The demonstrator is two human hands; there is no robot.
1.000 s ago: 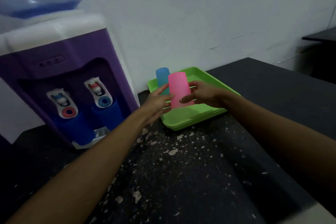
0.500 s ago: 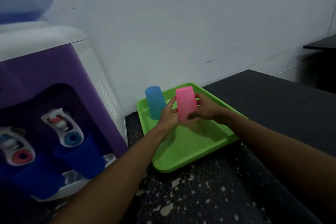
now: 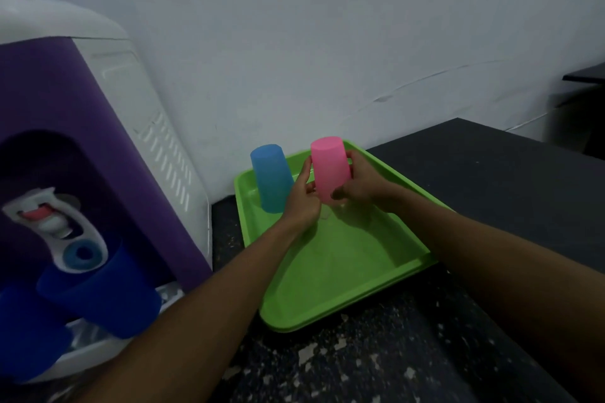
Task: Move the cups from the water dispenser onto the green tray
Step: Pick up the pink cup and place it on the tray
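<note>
Pink cup (image 3: 330,170): upside down, gripped between both my hands over the far part of the green tray (image 3: 343,265).
Left hand (image 3: 301,203): fingers pressed on the cup's left side.
Right hand (image 3: 360,186): fingers wrapped round its right side.
Light blue cup (image 3: 271,177): inverted, standing in the tray's far left corner.
Water dispenser (image 3: 75,147): purple, left of the tray, two dark blue cups (image 3: 101,298) under its taps.

Two bare forearms, no sleeves visible, ending in a left hand (image 3: 302,203) and right hand (image 3: 361,186) without rings or gloves.
</note>
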